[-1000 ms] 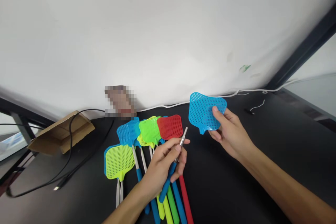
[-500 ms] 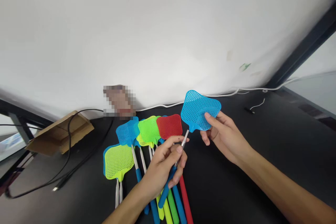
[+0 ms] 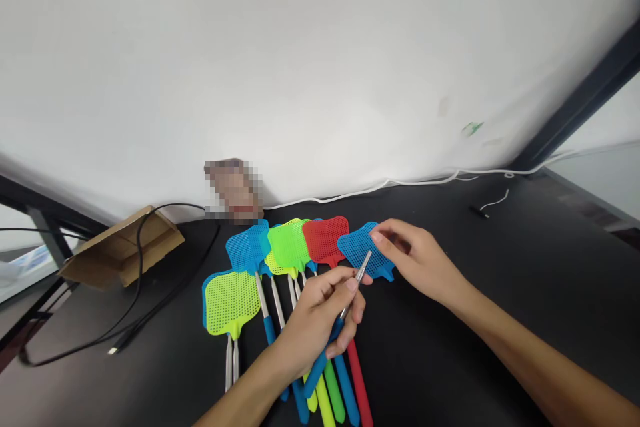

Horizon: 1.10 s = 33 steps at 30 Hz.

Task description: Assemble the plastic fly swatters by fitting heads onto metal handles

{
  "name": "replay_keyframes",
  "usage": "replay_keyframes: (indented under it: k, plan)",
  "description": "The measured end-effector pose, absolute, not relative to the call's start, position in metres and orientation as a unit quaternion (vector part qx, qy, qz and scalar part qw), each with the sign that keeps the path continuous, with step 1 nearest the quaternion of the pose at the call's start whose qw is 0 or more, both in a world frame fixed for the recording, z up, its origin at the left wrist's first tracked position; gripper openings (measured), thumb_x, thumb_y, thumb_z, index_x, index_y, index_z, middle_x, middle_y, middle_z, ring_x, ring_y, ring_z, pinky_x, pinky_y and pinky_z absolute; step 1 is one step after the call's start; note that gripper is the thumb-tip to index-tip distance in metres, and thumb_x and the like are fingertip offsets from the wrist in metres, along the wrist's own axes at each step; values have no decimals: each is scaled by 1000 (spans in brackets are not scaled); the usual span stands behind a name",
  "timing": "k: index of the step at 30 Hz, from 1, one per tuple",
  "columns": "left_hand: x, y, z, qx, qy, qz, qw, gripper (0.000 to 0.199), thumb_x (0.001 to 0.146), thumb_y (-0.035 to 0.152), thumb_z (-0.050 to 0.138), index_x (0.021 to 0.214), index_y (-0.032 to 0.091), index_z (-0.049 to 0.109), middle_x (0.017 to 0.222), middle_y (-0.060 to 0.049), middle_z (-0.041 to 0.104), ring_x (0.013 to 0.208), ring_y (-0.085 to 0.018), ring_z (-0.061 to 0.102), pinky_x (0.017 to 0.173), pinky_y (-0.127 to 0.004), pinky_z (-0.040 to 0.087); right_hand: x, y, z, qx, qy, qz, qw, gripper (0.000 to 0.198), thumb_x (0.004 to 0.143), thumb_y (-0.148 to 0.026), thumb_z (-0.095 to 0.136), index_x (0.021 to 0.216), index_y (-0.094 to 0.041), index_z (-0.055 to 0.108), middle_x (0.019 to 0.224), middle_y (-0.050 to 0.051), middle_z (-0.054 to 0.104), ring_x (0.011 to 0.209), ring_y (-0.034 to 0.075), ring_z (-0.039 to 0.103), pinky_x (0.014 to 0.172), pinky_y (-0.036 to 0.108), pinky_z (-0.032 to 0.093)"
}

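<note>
My left hand [image 3: 333,310] is closed round a telescopic fly swatter handle [image 3: 320,363], with a blue grip and a silver rod. The rod's bare tip points up and right, apart from any head. Just beyond it, a loose blue mesh swatter head [image 3: 357,247] appears low over the table, its neck pointing down and right. My right hand [image 3: 420,257] has thumb and forefinger drawn together at that head's upper right edge; whether they grip it is hidden. Left of it lie several fly swatters, including a red one [image 3: 327,240], a green one [image 3: 289,243] and a yellow one [image 3: 233,303].
An open cardboard box [image 3: 125,247] sits at the left, with a black cable [image 3: 135,267] looping in front. A pixelated object [image 3: 235,190] leans on the white wall. White cable [image 3: 350,195] runs along the black table's back edge. A small black connector [image 3: 479,211] lies at the right.
The blue swatter head has dropped lower and turned, its neck swinging from lower left to lower right. My right hand has come down and left with it. My left hand still holds the handle.
</note>
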State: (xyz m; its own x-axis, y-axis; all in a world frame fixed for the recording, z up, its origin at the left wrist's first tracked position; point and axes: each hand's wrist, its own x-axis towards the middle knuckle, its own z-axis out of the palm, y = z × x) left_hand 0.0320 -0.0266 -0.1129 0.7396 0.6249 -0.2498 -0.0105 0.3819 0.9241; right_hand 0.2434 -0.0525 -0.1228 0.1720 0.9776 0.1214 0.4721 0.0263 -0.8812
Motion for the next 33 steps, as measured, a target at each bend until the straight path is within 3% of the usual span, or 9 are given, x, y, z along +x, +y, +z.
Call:
replay_keyframes:
  k: [3, 5, 10, 16, 22, 25, 33]
  plan:
    - [32, -27, -112, 509, 295, 206, 782, 29, 101, 43, 53, 106, 15, 62, 69, 4, 56, 33, -2, 37, 30, -16, 22, 230, -58, -119, -477, -523, 529, 468, 35, 97, -52, 59, 95, -18, 67, 79, 2, 61, 55, 10, 44, 49, 25, 35]
    - [31, -27, -112, 503, 294, 202, 787, 29, 101, 43, 53, 99, 15, 61, 68, 4, 55, 33, -1, 35, 30, -16, 22, 221, -60, -120, -433, -492, 578, 486, 31, 93, -48, 67, 88, -17, 66, 75, 0, 60, 52, 8, 40, 46, 24, 32]
    - [32, -26, -115, 478, 294, 199, 803, 30, 100, 44, 55, 90, 15, 59, 61, 7, 47, 32, 0, 26, 30, -16, 19, 210, -61, -127, -426, -435, 566, 556, 31, 95, -45, 66, 82, -17, 65, 68, 0, 60, 52, 9, 41, 47, 24, 32]
    - [32, -26, -113, 471, 283, 168, 818, 29, 101, 42, 53, 94, 15, 61, 56, 8, 42, 31, -1, 24, 31, -15, 18, 224, -58, -126, -464, -382, 510, 615, 32, 93, -44, 69, 76, -18, 62, 60, -4, 45, 51, 9, 41, 47, 25, 33]
    - [28, -24, -112, 484, 290, 170, 807, 27, 101, 39, 55, 101, 14, 63, 60, 8, 44, 33, -1, 26, 31, -16, 21, 221, -58, -129, -457, -395, 521, 602, 29, 95, -43, 68, 79, -18, 63, 61, -5, 42, 50, 9, 39, 44, 24, 32]
    - [27, -23, -113, 481, 290, 179, 807, 28, 100, 40, 56, 102, 13, 64, 61, 8, 43, 34, 0, 24, 30, -16, 17, 209, -63, -131, -451, -403, 553, 573, 32, 94, -44, 68, 77, -18, 62, 65, -3, 50, 50, 8, 39, 43, 23, 32]
    - [29, -21, -113, 462, 276, 187, 822, 29, 100, 42, 56, 94, 14, 63, 61, 8, 41, 35, 0, 21, 31, -15, 16, 197, -65, -131, -460, -414, 553, 558, 36, 93, -50, 66, 78, -19, 60, 68, -1, 56, 50, 8, 41, 43, 23, 34]
